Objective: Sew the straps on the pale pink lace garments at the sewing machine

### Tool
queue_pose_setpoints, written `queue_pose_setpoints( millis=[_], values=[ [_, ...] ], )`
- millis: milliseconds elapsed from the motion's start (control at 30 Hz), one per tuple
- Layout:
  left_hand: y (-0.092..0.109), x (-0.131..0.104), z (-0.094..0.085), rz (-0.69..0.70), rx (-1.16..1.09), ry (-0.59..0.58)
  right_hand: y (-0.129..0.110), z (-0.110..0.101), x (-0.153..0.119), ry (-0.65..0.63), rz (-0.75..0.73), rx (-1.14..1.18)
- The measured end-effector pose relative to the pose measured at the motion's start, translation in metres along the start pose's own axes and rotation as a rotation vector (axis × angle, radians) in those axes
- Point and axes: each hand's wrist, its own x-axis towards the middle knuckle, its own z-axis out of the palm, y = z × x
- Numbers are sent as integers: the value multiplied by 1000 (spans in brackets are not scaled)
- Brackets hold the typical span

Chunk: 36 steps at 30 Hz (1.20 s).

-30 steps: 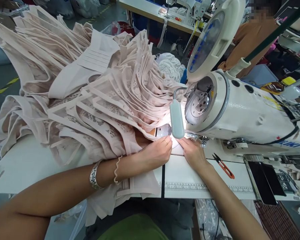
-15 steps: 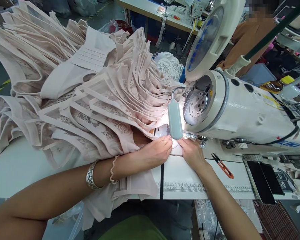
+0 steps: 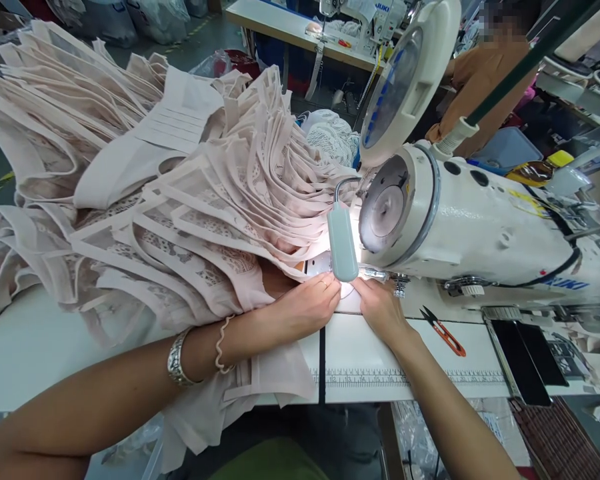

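My left hand (image 3: 313, 300) pinches the edge of a pale pink fabric garment at the front of the sewing machine (image 3: 485, 217). Just right of it, my right hand (image 3: 383, 310) has its fingers closed on the same garment, a small light patch of which shows between the hands. A grey-green lamp (image 3: 343, 243) hangs over this spot and hides the needle area. Many pale pink garments (image 3: 230, 200) with lace panels lie heaped to the left, and one piece of cloth (image 3: 265, 380) drapes under my left forearm over the table edge.
Orange-handled thread snips (image 3: 445, 332) and a black phone (image 3: 523, 360) lie right of my right hand. A ruler strip (image 3: 370, 378) runs along the front edge. A round magnifier (image 3: 405, 80) stands above the machine. Behind it is a person in a brown top (image 3: 485, 87).
The view has shifted slightly. The round disc in the machine's head, sharp before, now looks blurred, as if spinning. Both hands keep nearly the same hold beside the lamp.
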Motion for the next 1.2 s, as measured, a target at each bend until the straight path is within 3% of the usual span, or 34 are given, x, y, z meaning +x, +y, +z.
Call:
queue_pose_setpoints(
  millis=[600,833,1200],
  values=[
    [-2,-1,4,-44,-2,10,-7,4,3,-38,74,-96],
    [-1,0,9,-81,-71,25,-11,-4,8,-190,160,-72],
    [-2,-1,5,-127,-136,-33,-11,-2,10,-116,152,14]
  ],
)
